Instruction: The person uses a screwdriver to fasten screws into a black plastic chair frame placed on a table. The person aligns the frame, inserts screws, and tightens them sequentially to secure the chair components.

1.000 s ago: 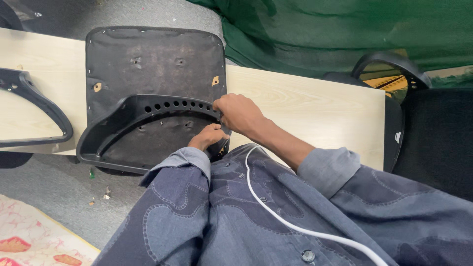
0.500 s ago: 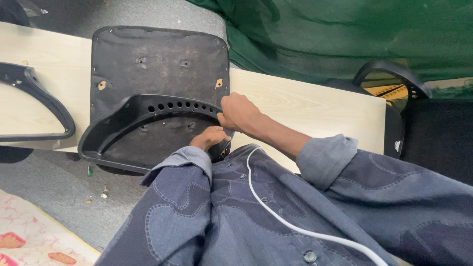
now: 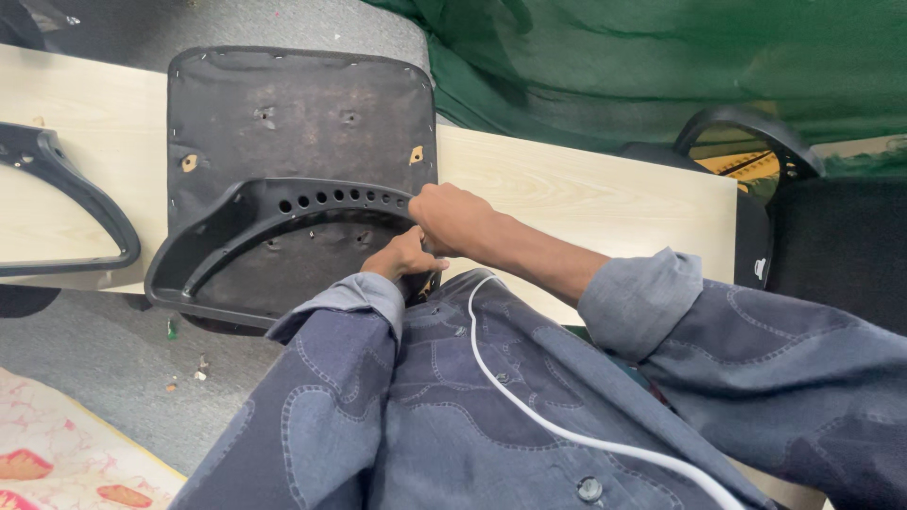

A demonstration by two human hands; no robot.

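Head view, looking down: an upturned black seat base lies across a pale wooden desk, its near edge overhanging the desk. A curved black plastic bracket with a row of holes sits on the seat's underside. The right hand is closed in a fist at the bracket's right end, touching it; what it grips is hidden. The left hand lies just below, fingers curled against the same end; its hold cannot be made out. A black armrest rests on the desk to the left. A white cable runs down the person's denim shirt.
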